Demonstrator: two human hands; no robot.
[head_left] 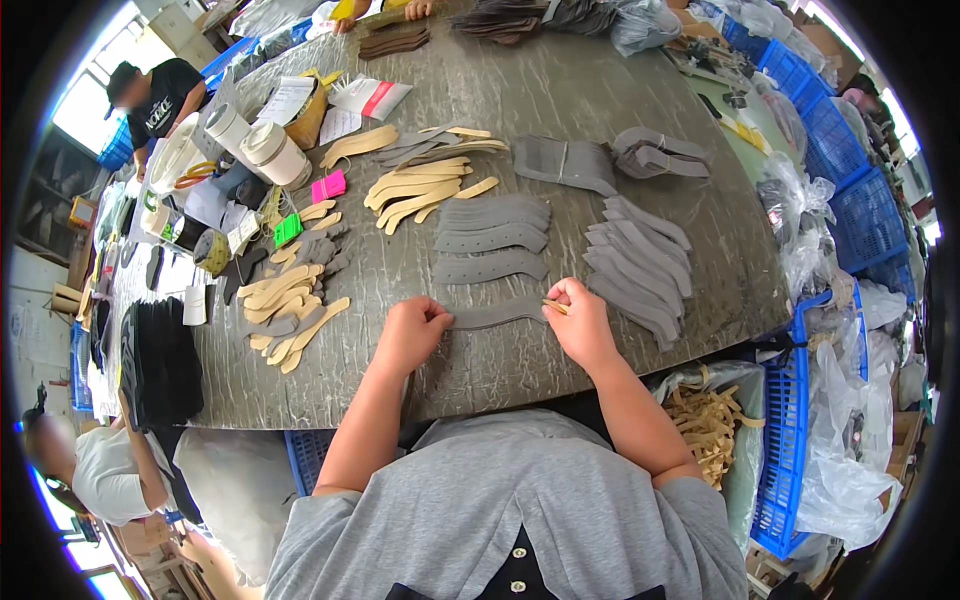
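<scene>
Grey strip (497, 313) lies between both curled hands (415, 335) (583, 328).

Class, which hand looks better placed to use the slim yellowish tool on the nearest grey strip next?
Probably the right hand: it holds the yellowish tool by the right end of the grey strip; the left hand is at the other end.

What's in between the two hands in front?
In the head view, a grey wavy strip stretches between the left hand and the right hand, which pinches a small yellowish stick.
</scene>
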